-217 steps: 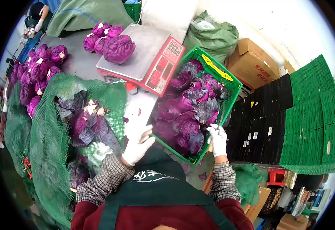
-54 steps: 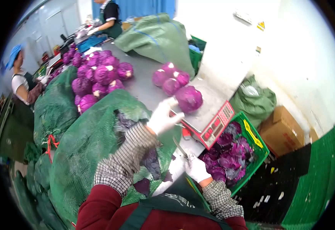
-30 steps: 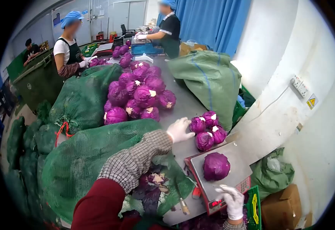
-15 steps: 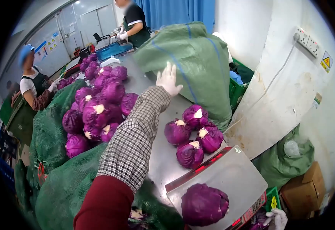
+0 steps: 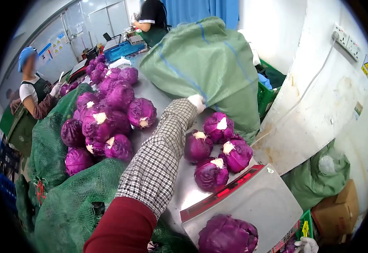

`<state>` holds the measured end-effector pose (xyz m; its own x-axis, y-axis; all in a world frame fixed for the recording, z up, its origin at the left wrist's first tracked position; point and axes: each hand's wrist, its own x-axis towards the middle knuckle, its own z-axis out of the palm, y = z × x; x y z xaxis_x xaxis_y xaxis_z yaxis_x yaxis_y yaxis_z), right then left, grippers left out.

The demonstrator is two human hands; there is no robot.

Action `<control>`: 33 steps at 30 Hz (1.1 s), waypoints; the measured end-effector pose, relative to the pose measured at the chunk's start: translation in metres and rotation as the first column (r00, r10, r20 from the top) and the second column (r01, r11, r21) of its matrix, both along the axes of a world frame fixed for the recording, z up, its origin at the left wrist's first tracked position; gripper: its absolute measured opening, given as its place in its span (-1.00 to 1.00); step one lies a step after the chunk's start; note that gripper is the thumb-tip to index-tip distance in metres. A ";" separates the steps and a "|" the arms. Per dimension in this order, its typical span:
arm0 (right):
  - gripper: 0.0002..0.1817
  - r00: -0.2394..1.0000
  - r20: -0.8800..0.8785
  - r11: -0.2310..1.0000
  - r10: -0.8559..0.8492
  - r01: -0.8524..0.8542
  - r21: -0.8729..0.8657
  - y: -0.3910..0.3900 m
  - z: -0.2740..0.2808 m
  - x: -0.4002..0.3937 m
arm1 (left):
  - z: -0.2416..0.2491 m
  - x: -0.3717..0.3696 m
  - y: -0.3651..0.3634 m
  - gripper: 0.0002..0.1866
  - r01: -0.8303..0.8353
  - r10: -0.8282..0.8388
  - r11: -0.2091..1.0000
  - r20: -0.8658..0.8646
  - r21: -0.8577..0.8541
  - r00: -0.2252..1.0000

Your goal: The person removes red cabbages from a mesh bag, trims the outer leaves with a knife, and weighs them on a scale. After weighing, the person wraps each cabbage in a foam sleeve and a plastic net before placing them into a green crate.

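My left hand (image 5: 197, 103), in a white glove, reaches forward across the metal table, its fingers closed on the near side of a large green woven sack (image 5: 205, 59) with blue stripes. Just below that hand sit several red cabbages (image 5: 211, 174) with pale cut stems. My right hand (image 5: 307, 245), gloved too, shows only partly at the bottom right edge, fingers curled. Right above it is a small yellow object (image 5: 305, 229); what this hand holds I cannot tell. Between the hands, one red cabbage (image 5: 228, 236) rests on a weighing scale (image 5: 259, 189) with red digits.
More red cabbages (image 5: 118, 96) are piled on the left, beside green mesh sacks (image 5: 72, 211). Two people (image 5: 34, 90) work farther back near a blue tray (image 5: 127, 49). A white wall (image 5: 314, 92) with a power strip, a green bag (image 5: 318, 173) and a cardboard box (image 5: 337, 211) stand right.
My left hand, spread open above the sack's edge before, has come down and closed on the sack. The sack has shifted slightly. The person at the back has turned and moved right.
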<state>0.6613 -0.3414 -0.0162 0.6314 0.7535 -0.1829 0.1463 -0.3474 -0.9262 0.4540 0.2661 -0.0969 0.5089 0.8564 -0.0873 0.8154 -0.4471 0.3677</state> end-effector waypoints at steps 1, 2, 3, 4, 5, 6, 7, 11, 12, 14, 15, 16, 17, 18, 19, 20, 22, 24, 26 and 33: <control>-0.58 0.999 0.019 0.999 0.039 -0.039 0.015 0.006 0.004 0.000 | 0.003 -0.003 -0.002 -0.63 0.013 -0.014 1.000 -0.114 -0.002 0.993; -0.59 0.996 0.038 0.997 0.077 -0.078 0.028 0.015 0.010 0.000 | 0.004 -0.009 -0.006 -0.67 0.009 -0.006 1.000 -0.118 0.023 0.993; -0.60 0.992 0.058 0.992 0.114 -0.116 0.039 0.025 0.018 0.000 | 0.000 -0.015 -0.010 -0.70 0.005 0.001 0.999 -0.120 0.048 0.993; -0.63 0.985 0.079 0.989 0.151 -0.151 0.002 0.037 0.027 0.004 | 0.003 -0.022 -0.024 -0.68 0.065 -0.047 0.980 -0.100 0.190 0.994; -0.66 0.974 0.090 0.977 0.210 -0.213 0.023 0.054 0.037 0.007 | -0.005 -0.031 -0.034 -0.66 0.212 -0.150 0.787 -0.154 0.580 0.977; -0.73 0.977 0.048 0.978 0.209 -0.209 -0.018 0.074 0.051 0.008 | -0.006 -0.037 -0.034 -0.67 0.176 -0.230 0.617 -0.038 0.767 0.972; -0.66 0.886 0.339 0.930 0.316 -0.359 0.071 0.102 0.050 0.014 | 0.005 -0.042 -0.041 -0.70 0.159 -0.288 0.726 0.085 0.669 0.954; -0.68 0.644 0.651 0.907 0.402 -0.379 -0.185 0.250 0.106 -0.012 | 0.043 -0.029 -0.091 -0.78 0.249 -0.238 0.968 0.349 0.014 0.906; -0.62 0.566 0.732 0.885 0.378 -0.454 -0.106 0.295 0.104 -0.017 | 0.042 -0.022 -0.100 -0.79 0.256 -0.249 0.966 0.328 0.023 0.911; -0.48 0.286 0.931 0.729 0.229 -0.683 0.031 0.392 0.084 -0.023 | 0.037 -0.013 -0.110 -0.80 0.253 -0.240 0.967 0.357 0.011 0.903; -0.40 0.219 0.961 0.712 0.171 -0.701 0.034 0.428 0.078 -0.036 | 0.031 -0.011 -0.111 -0.80 0.243 -0.219 0.970 0.400 -0.010 0.890; -0.31 0.119 0.985 0.728 0.126 -0.685 -0.010 0.461 0.073 -0.048 | 0.020 -0.010 -0.108 -0.80 0.248 -0.255 0.966 0.414 0.072 0.874; -0.27 0.046 0.990 0.752 0.133 -0.655 -0.071 0.482 0.068 -0.058 | 0.009 -0.008 -0.105 -0.80 0.257 -0.289 0.957 0.389 0.134 0.875; -0.24 -0.031 0.994 0.795 0.104 -0.598 -0.102 0.493 0.059 -0.067 | 0.006 -0.007 -0.107 -0.80 0.252 -0.290 0.956 0.359 0.150 0.887; -0.22 -0.110 0.991 0.836 0.079 -0.535 -0.126 0.502 0.052 -0.075 | 0.006 -0.009 -0.112 -0.80 0.248 -0.291 0.954 0.329 0.166 0.898; -0.25 -0.146 0.965 0.873 0.219 -0.413 -0.261 0.505 0.042 -0.077 | 0.006 -0.014 -0.117 -0.81 0.258 -0.307 0.948 0.331 0.186 0.892; -0.38 -0.180 0.837 0.814 0.517 -0.199 -0.546 0.504 0.026 -0.068 | 0.013 -0.027 -0.117 -0.80 0.309 -0.331 0.944 0.331 0.118 0.883; -0.55 -0.197 0.728 0.702 0.657 -0.194 -0.686 0.489 0.016 -0.048 | 0.032 -0.050 -0.102 -0.76 0.352 -0.392 0.920 0.379 0.173 0.838; -0.65 -0.216 0.771 0.683 0.599 -0.364 -0.633 0.455 0.015 -0.027 | 0.070 -0.070 -0.087 -0.72 -0.084 -0.166 0.953 0.735 0.290 0.657; -0.75 -0.207 0.865 0.626 0.458 -0.615 -0.479 0.381 0.014 -0.013 | 0.092 -0.067 0.003 -0.61 0.047 -0.047 0.989 -0.008 0.139 0.999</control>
<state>0.6486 0.0401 -0.0021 -0.4549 0.8765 0.1575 0.8882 0.4337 0.1518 0.3871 0.2688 -0.0053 0.5487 0.8355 0.0281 0.7939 -0.5313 0.2957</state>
